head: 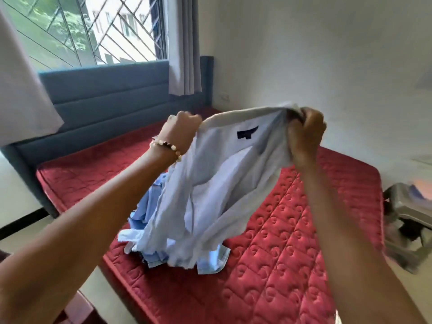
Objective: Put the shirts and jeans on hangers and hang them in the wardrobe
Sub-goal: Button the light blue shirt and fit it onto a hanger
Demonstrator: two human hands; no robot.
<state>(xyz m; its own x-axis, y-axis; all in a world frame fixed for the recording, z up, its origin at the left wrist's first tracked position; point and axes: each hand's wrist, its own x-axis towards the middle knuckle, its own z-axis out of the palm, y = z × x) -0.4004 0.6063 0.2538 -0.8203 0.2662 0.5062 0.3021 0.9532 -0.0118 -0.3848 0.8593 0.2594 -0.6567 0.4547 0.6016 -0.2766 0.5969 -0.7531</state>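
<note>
Shirt (210, 178) hangs collar-up, long axis vertical, over bed (292, 242); left hand (181, 127), right hand (304, 136) each fisted round collar ends.

A red quilted mattress (292, 242) is lying across the middle, a blue padded headboard (105, 99) standing at ten o'clock. Grey curtains (184, 43) are hanging beside a barred window (93, 29) at eleven o'clock.
</note>
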